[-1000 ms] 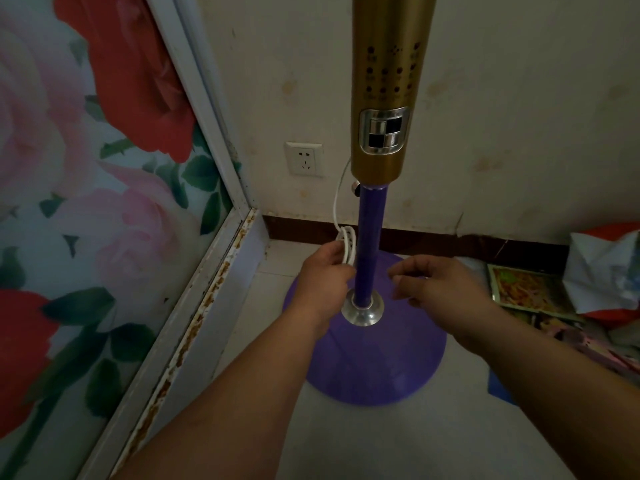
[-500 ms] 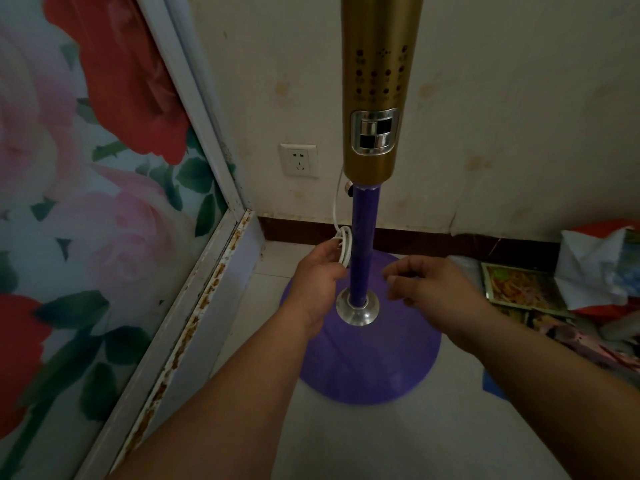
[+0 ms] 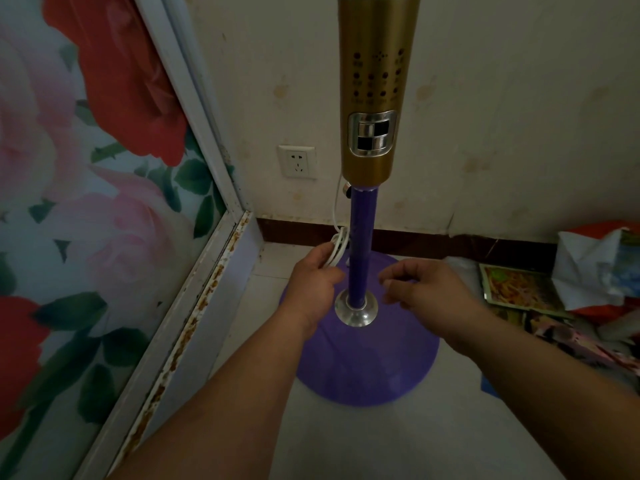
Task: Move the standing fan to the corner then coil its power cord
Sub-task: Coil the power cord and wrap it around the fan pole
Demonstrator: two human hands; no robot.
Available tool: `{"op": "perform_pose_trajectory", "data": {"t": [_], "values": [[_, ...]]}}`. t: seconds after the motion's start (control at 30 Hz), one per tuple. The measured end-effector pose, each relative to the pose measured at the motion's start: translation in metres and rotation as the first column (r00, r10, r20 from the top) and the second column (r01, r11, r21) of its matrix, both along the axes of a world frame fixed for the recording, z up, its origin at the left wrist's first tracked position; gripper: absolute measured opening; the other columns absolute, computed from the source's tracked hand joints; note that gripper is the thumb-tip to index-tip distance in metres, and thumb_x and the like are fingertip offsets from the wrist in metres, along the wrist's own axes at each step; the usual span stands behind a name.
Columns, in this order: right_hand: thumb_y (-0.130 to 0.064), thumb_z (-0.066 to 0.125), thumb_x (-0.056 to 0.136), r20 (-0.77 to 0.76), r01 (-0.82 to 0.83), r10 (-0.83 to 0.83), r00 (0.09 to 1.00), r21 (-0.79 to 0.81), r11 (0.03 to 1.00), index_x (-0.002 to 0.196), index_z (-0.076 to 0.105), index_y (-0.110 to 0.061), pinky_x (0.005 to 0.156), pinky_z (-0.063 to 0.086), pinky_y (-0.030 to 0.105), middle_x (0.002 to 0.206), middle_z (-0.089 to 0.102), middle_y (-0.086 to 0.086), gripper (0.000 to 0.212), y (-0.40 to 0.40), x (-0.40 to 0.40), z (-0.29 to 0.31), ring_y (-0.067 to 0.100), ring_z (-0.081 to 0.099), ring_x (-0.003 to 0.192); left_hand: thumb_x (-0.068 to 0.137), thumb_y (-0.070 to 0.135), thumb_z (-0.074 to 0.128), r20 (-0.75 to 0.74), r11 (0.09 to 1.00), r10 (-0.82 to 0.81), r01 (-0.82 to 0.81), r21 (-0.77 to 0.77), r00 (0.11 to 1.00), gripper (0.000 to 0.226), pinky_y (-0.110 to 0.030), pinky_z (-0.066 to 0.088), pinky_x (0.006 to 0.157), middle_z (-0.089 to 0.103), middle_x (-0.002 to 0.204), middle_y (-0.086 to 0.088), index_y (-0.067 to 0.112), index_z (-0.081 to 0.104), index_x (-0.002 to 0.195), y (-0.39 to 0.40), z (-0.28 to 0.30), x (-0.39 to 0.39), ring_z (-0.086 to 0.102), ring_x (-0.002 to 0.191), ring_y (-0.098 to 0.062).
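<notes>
While the left hand (image 3: pixel 317 277) grips the coiled cord (image 3: pixel 337 245) beside the pole (image 3: pixel 360 247) — the right hand (image 3: pixel 426 289) hovers half-curled, empty.

Floor (image 3: pixel 398 445) carries fan base (image 3: pixel 367 372), scattered papers (image 3: pixel 516 285).

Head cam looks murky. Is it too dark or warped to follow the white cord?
Head view: dim, forearms in shadow; the white cord in the left hand still stands out against the purple pole. Wide-angle bends the door frame; glare only on the chrome collar.
</notes>
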State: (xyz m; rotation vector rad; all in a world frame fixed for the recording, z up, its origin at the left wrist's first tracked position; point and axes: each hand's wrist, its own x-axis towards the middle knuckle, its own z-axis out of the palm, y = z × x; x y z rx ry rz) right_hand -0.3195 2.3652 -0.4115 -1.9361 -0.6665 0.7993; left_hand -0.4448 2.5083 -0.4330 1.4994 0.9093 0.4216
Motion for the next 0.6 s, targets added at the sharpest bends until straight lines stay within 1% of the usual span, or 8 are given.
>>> {"op": "perform_pose_trajectory", "data": {"t": [0.07, 0.13, 0.17, 0.23, 0.3, 0.4, 0.53, 0.6], "values": [[-0.017, 0.069, 0.089, -0.003, 0.001, -0.001, 1.0, -0.003, 1.0, 0.09, 0.074, -0.026, 0.065, 0.057, 0.037, 0.075, 0.076, -0.009, 0.01, 0.0, -0.001, 0.0007, 0.026, 0.073, 0.079, 0.094, 0.001, 0.055, -0.004, 1.0, 0.004, -0.004, -0.004, 1.0, 0.056, -0.007, 0.04, 0.072, 0.061, 0.113, 0.025, 0.024, 0.053, 0.145, -0.0001, 0.0, -0.0001, 0.057, 0.097, 0.012], [-0.016, 0.069, 0.089, -0.004, 0.002, -0.002, 1.0, -0.006, 1.0, 0.089, 0.074, -0.025, 0.064, 0.056, 0.034, 0.076, 0.076, -0.008, 0.011, 0.0001, -0.0022, 0.0016, 0.022, 0.073, 0.077, 0.094, 0.002, 0.056, 0.0, 1.0, 0.01, -0.01, -0.017, 1.0, 0.059, -0.01, 0.039, 0.076, 0.059, 0.124, 0.016, 0.022, 0.049, 0.149, 0.0004, -0.0005, -0.0002, 0.054, 0.102, 0.009], [-0.015, 0.069, 0.089, -0.005, 0.002, -0.002, 1.0, -0.004, 1.0, 0.089, 0.074, -0.025, 0.064, 0.055, 0.033, 0.076, 0.076, -0.008, 0.011, 0.0003, -0.0028, 0.002, 0.018, 0.073, 0.076, 0.094, 0.002, 0.056, -0.001, 1.0, 0.014, -0.014, -0.018, 1.0, 0.06, -0.01, 0.04, 0.075, 0.059, 0.128, 0.014, 0.023, 0.048, 0.15, 0.0008, -0.0008, -0.0002, 0.056, 0.102, 0.008], [-0.013, 0.069, 0.088, -0.005, 0.001, -0.001, 1.0, 0.007, 1.0, 0.088, 0.074, -0.023, 0.062, 0.053, 0.028, 0.077, 0.076, -0.006, 0.011, 0.0005, -0.0037, 0.0029, 0.014, 0.074, 0.075, 0.093, 0.003, 0.056, -0.004, 1.0, 0.021, -0.021, -0.011, 1.0, 0.06, -0.007, 0.041, 0.071, 0.06, 0.123, 0.018, 0.025, 0.049, 0.149, 0.0018, -0.0021, -0.0002, 0.058, 0.097, 0.01], [-0.013, 0.069, 0.088, -0.007, 0.001, -0.001, 1.0, 0.008, 1.0, 0.088, 0.074, -0.022, 0.062, 0.05, 0.025, 0.079, 0.077, -0.003, 0.01, 0.0006, -0.0045, 0.0041, 0.012, 0.073, 0.074, 0.093, 0.004, 0.056, -0.006, 1.0, 0.025, -0.025, -0.012, 1.0, 0.061, -0.007, 0.04, 0.07, 0.058, 0.122, 0.019, 0.027, 0.048, 0.149, 0.0022, -0.003, 0.0, 0.055, 0.096, 0.012], [-0.012, 0.069, 0.089, -0.013, -0.001, 0.001, 1.0, 0.014, 1.0, 0.089, 0.074, -0.021, 0.06, 0.048, 0.022, 0.08, 0.076, -0.002, 0.01, 0.0006, -0.0052, 0.0054, 0.009, 0.073, 0.071, 0.093, 0.004, 0.056, -0.001, 0.999, 0.029, -0.029, -0.021, 1.0, 0.062, -0.01, 0.039, 0.073, 0.056, 0.131, 0.013, 0.028, 0.048, 0.15, 0.003, -0.0032, 0.0, 0.053, 0.101, 0.009], [-0.013, 0.068, 0.089, -0.011, 0.004, -0.004, 1.0, 0.008, 1.0, 0.089, 0.074, -0.022, 0.058, 0.047, 0.021, 0.076, 0.076, -0.004, 0.01, -0.0001, -0.0055, 0.0054, 0.005, 0.071, 0.067, 0.092, 0.003, 0.056, 0.008, 0.999, 0.034, -0.034, -0.02, 0.999, 0.066, -0.013, 0.038, 0.076, 0.052, 0.147, 0.005, 0.026, 0.045, 0.152, 0.0035, -0.0033, -0.0001, 0.052, 0.121, -0.007], [-0.012, 0.068, 0.089, -0.011, 0.011, -0.011, 1.0, 0.008, 1.0, 0.088, 0.074, -0.022, 0.056, 0.047, 0.02, 0.075, 0.076, -0.003, 0.011, 0.0, -0.0059, 0.0045, 0.004, 0.07, 0.065, 0.092, 0.002, 0.056, 0.014, 0.999, 0.039, -0.038, -0.023, 0.999, 0.067, -0.012, 0.037, 0.077, 0.05, 0.15, 0.004, 0.026, 0.044, 0.153, 0.0036, -0.004, -0.0001, 0.048, 0.126, -0.009]]}}
